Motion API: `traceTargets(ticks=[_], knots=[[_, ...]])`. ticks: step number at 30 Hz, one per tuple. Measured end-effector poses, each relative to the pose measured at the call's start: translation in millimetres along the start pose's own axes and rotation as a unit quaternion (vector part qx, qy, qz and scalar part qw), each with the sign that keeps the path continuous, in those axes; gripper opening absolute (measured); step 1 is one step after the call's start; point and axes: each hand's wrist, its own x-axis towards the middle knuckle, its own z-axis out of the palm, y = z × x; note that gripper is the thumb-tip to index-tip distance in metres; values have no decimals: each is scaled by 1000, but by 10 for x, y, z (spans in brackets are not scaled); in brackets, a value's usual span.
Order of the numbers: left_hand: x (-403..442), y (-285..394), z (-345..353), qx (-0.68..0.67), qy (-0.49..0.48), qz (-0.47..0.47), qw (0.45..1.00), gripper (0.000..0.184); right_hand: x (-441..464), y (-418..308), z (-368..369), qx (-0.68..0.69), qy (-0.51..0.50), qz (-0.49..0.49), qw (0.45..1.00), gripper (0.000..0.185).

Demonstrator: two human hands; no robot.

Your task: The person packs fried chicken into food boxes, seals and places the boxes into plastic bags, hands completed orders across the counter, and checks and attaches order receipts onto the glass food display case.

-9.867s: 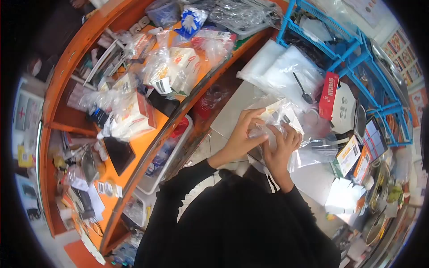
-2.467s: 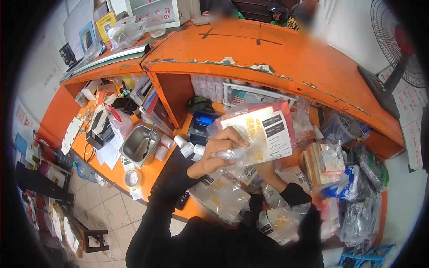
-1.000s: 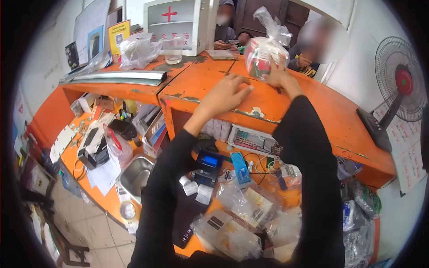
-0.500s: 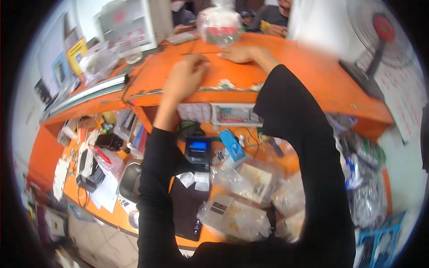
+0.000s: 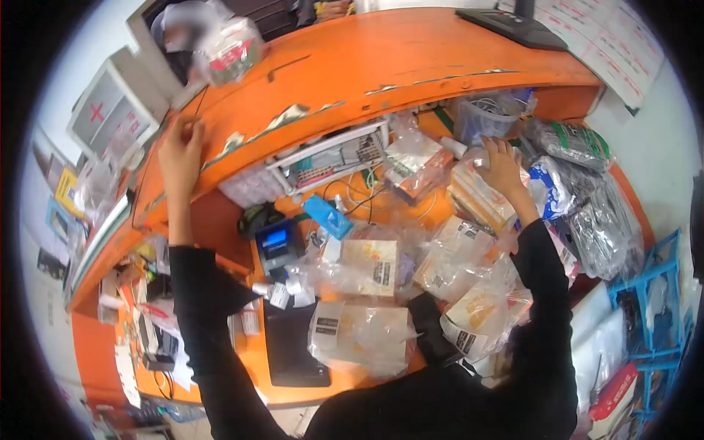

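My left hand is at the left end of the orange counter, its fingers curled together. Whether anything is between them I cannot make out. On the lower desk to the right, my right hand lies with fingers apart over the top of a plastic-bagged box. Beside it stand another bagged box and a clear plastic tub. Several more bagged boxes lie nearer to me. A plastic-wrapped package sits on the counter's far side, close to a person there.
A small blue-screened device, a blue box and a dark flat pad occupy the lower desk. A white rack stands under the counter. Wrapped plastic bundles and a blue stool are at right.
My right hand has gone from the upper counter down to a bagged box on the lower desk. The view has turned right and downward. My left hand stays at the counter, fingers still curled.
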Motion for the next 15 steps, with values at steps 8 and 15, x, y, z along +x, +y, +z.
traceTargets(ticks=[8,15], knots=[[35,-111,-28,-16,-9,-35,999,25,-215,138,54,56,18,62,996,44],[35,-183,-45,-12,-25,21,999,27,-596,-236,67,60,155,-23,986,31]])
